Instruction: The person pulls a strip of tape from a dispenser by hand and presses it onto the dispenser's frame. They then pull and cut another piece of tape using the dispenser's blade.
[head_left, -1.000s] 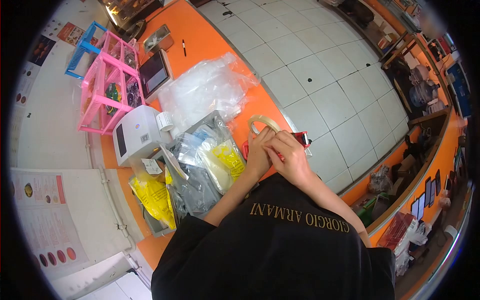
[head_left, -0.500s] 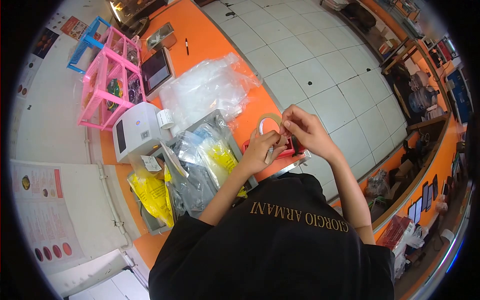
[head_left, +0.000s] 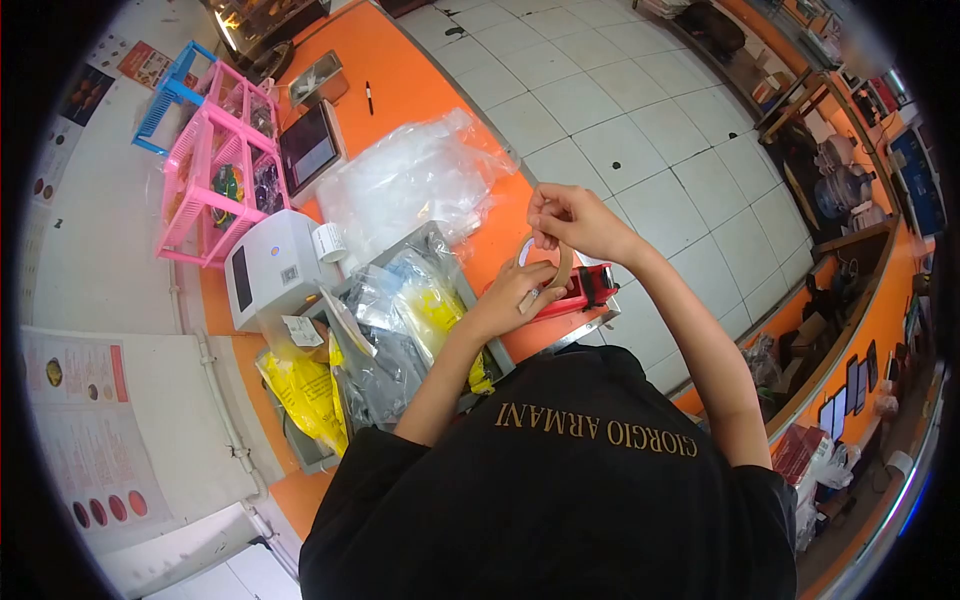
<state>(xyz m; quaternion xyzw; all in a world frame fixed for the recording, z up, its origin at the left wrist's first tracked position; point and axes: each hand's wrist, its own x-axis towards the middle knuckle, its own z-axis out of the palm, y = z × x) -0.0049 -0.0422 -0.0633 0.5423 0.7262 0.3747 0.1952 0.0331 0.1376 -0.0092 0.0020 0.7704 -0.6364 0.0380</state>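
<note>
My left hand (head_left: 515, 298) is closed on a roll of tan tape (head_left: 564, 270), held on edge over the orange counter, its fingers and thumb at the roll's lower side. My right hand (head_left: 580, 224) is just above the roll with its fingertips pinched together at the roll's upper rim. Whatever lies between those fingertips is too small to make out. Below and beside the roll, a red tape dispenser (head_left: 597, 285) with a black part sits at the counter's corner, partly hidden by my left hand.
Clear plastic bags (head_left: 410, 180) lie on the orange counter (head_left: 345, 45). Left of my arm, a grey bin (head_left: 466, 290) holds plastic packaging. A white label printer (head_left: 280, 265), a tablet (head_left: 309, 146), pink baskets (head_left: 190, 205) and a pen (head_left: 369, 98) stand or lie farther along.
My right hand has moved up and left across the top of the roll, still pinched. The roll has turned in my left hand, and more of the red dispenser shows.
</note>
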